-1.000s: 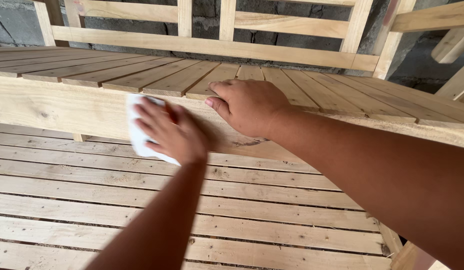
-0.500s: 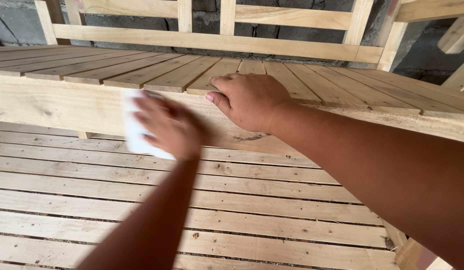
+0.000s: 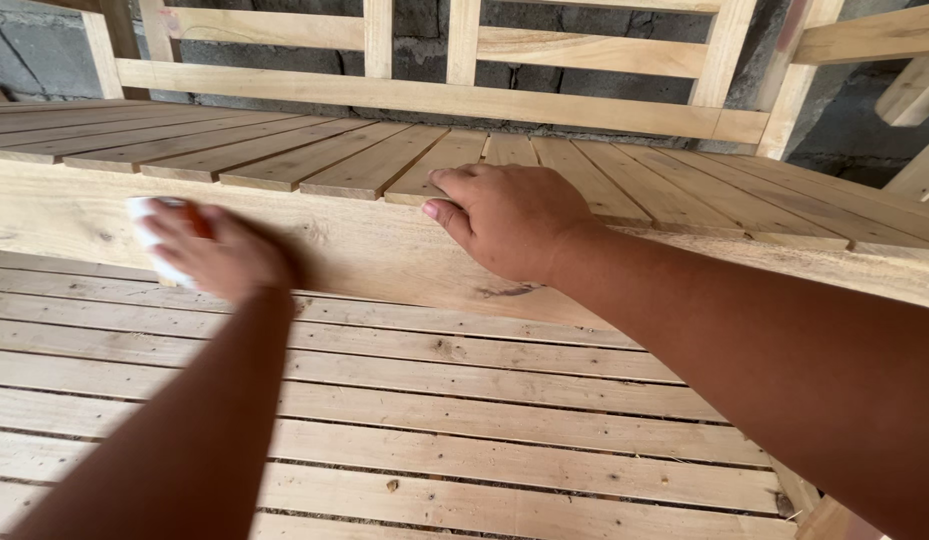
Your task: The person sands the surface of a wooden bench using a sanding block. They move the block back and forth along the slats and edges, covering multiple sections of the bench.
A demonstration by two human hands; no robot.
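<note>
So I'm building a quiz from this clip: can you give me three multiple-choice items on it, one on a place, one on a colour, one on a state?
1. Where does the right hand rest?
A. on the top edge of the front board
B. on the back rail
C. on the lower slats

2. What colour is the pad under the left hand?
A. black
B. white
C. green

3. How does the left hand look?
A. sharp
B. out of view
C. blurred

Answers:
1 A, its fingers curl over the front board where the upper slats end.
2 B, the pad shows white beside the fingers.
3 C, its outline is smeared against the board.
</note>
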